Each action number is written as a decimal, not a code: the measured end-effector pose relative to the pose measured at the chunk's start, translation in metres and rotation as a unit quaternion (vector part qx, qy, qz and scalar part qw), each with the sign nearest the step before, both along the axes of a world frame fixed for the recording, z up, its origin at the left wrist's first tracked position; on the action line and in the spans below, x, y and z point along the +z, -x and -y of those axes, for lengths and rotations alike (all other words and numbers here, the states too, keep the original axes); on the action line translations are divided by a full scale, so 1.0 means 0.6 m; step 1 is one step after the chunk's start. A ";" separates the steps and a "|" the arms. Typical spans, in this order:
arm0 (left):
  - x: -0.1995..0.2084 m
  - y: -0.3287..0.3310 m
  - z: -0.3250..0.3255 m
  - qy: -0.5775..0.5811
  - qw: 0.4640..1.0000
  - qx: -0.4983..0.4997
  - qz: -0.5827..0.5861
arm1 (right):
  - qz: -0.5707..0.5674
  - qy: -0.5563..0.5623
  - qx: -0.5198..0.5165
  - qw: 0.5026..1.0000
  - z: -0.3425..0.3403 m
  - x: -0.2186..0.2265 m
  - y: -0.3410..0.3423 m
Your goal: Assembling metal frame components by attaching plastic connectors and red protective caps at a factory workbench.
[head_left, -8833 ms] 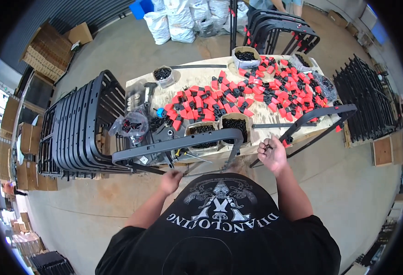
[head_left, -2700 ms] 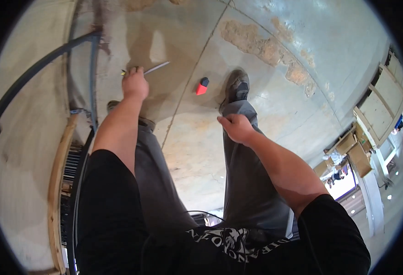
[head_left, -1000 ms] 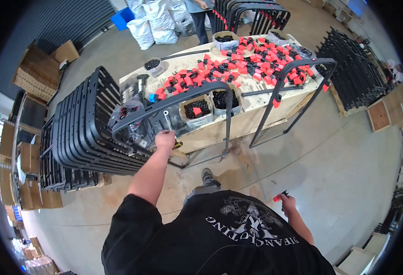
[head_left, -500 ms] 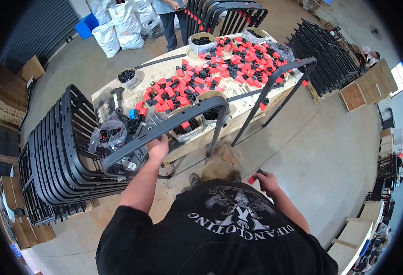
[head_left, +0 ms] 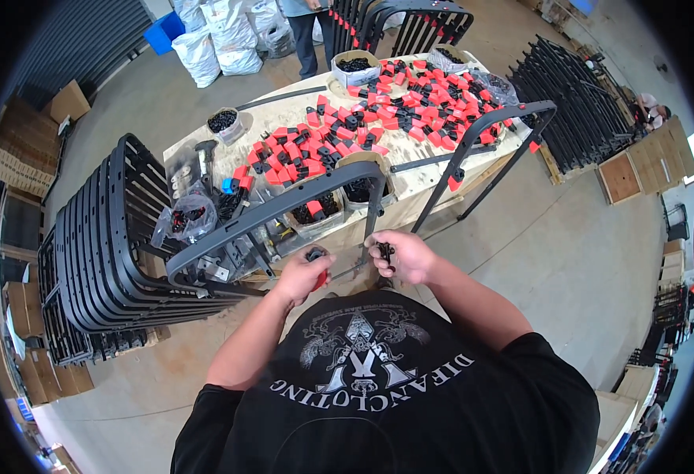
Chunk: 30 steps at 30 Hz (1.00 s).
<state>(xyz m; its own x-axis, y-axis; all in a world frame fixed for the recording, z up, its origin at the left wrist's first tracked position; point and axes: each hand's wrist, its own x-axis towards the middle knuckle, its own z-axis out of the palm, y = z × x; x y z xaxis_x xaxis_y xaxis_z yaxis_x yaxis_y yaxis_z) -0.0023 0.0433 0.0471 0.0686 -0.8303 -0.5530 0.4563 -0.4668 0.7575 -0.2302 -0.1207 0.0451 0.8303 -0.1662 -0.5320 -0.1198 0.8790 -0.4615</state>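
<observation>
My left hand (head_left: 303, 278) is closed on a red and black plastic piece (head_left: 321, 280), largely covered by my fingers. Close by on the right, my right hand (head_left: 408, 257) grips small black parts (head_left: 386, 251); their exact shape is too small to tell. Both hands are in front of my body, beside a dark grey metal tube frame (head_left: 276, 207) that leans at the near side of the workbench (head_left: 280, 104). Behind the frame lies a wide heap of red and black plastic pieces (head_left: 434, 103).
Boxes of small black parts (head_left: 315, 213) stand along the bench's near edge. A hammer (head_left: 205, 158) and a plastic bag (head_left: 189, 217) lie on its left end. Stacked metal frames (head_left: 94, 253) crowd the left. Another frame (head_left: 473, 142) leans right. Across the bench stands a person (head_left: 307, 39).
My left hand has let go of the frame and now holds the red and black piece. My right hand has come up from my right side to the middle, with small black parts in it.
</observation>
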 end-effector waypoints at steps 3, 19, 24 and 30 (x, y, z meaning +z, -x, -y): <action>0.043 0.020 0.004 0.011 0.991 0.016 0.129 | 0.006 0.002 -0.028 1.000 0.009 0.030 0.005; 0.136 0.171 0.212 0.178 0.764 -0.214 0.582 | 0.112 -0.082 0.039 0.990 0.129 0.052 0.066; 0.123 0.189 0.237 0.199 0.757 -0.215 0.584 | 0.111 -0.074 0.078 0.988 0.165 0.023 0.074; 0.118 0.189 0.237 0.174 0.795 -0.114 0.570 | -0.001 -0.037 0.074 0.997 0.191 -0.006 0.064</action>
<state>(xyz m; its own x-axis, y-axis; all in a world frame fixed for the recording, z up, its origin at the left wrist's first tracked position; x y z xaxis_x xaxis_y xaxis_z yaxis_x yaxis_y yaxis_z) -0.1156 -0.0989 0.1178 0.1865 -0.9821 0.0270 -0.6862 -0.1106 0.7189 -0.2686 -0.2353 0.0413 0.8413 -0.0012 -0.5405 -0.2524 0.8834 -0.3948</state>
